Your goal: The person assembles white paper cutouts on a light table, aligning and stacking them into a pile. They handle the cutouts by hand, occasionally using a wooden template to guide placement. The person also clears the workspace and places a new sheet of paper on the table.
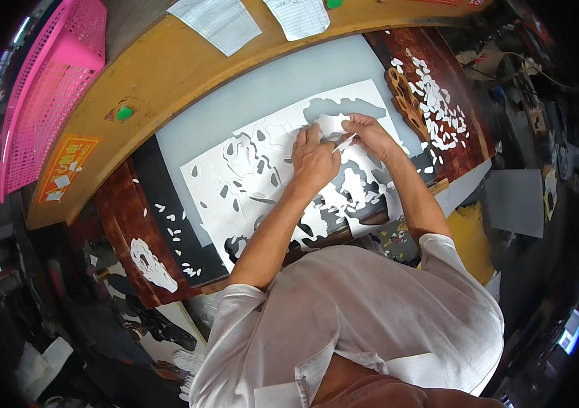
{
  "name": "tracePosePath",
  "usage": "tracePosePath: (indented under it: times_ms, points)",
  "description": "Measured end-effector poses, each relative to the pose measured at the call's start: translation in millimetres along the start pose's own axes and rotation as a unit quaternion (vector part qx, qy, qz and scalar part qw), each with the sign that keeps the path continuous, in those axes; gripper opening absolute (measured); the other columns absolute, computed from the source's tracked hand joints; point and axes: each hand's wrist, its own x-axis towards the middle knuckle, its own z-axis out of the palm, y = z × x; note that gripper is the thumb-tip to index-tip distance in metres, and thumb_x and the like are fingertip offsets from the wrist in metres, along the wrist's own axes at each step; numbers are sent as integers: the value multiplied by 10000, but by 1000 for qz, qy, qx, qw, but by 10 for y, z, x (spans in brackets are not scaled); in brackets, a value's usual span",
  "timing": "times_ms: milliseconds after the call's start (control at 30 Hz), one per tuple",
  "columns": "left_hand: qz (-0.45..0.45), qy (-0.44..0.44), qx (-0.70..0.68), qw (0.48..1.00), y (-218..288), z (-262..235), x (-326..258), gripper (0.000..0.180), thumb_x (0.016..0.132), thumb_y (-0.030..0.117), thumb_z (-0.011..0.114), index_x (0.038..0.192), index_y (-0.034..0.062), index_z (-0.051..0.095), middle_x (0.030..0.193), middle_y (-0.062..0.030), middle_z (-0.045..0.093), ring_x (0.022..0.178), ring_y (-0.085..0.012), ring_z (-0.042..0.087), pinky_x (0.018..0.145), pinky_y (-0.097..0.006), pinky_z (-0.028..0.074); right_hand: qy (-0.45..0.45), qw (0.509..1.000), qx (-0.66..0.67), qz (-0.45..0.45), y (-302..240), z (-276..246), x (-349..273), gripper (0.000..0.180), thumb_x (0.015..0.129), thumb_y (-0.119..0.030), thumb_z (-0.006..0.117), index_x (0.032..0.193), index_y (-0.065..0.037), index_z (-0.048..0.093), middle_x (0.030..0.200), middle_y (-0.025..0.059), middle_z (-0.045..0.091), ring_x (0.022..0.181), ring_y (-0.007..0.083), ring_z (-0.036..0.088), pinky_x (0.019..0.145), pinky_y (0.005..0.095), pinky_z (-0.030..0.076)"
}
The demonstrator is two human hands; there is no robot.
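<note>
A large white sheet (197, 173) with many curved cut-outs lies on a pale grey board (201, 115). Over its upper right part, both hands meet at a cut white piece (331, 124). My right hand (371, 138) pinches the right end of this piece between thumb and fingers. My left hand (314, 160) has its fingers curled closed against the piece's left side; a thin white strip shows between the two hands. Near my forearms, the sheet is cut into a ragged web of white shapes (354, 185) with gaps. The fingertips partly hide the held piece.
Right of the board sit a brown curvy cutting form (406, 102) and a pile of small white offcuts (439, 109). Stacked white cut pieces (152, 265) lie at the left. A yellow machine beam (146, 81) spans the far side, with a pink basket (51, 88) on it.
</note>
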Motion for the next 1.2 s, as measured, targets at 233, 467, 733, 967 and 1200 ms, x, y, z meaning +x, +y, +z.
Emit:
tracePosePath:
  times_ms: [233,467,733,967,1200]
  points:
    - [15,-87,-140,986,55,-113,81,295,964,220,661,1036,-53,744,1092,-271,692,1002,-451,655,915,-528,529,54,989,132,-27,200,-188,83,119,1056,-187,663,1087,-79,700,875,-24,661,717,92,581,688,289,511]
    - [-168,-207,-391,881,23,-570,-654,369,1001,258,669,1210,-43,713,1051,-167,745,997,-281,716,914,-396,540,277,906,-288,-140,-76,248,-55,448,1016,-89,683,1445,9,600,1007,111,728,780,163,703,741,283,570]
    - [-150,-209,-415,873,-240,-888,-1172,325,1028,173,655,1285,-23,687,1147,-77,747,1048,-124,654,939,-320,532,-173,913,-300,-214,-176,736,-868,244,966,-47,746,1206,-57,788,1020,82,726,934,179,683,832,311,541]
    - [-112,-278,-436,848,-39,-1059,-1353,327,991,190,649,1235,-21,699,1287,-174,675,1088,-268,684,940,-392,540,-258,866,-394,-165,-39,828,-932,368,881,-82,786,1248,-83,772,1070,124,712,896,277,709,799,371,570]
    - [-187,-302,-452,818,-85,-1144,-1431,315,1009,176,634,1229,-35,710,1152,-120,741,1005,-208,693,903,-358,551,-259,879,-374,-138,193,945,-997,338,893,-93,742,1230,-75,765,1003,125,716,813,231,672,744,355,546]
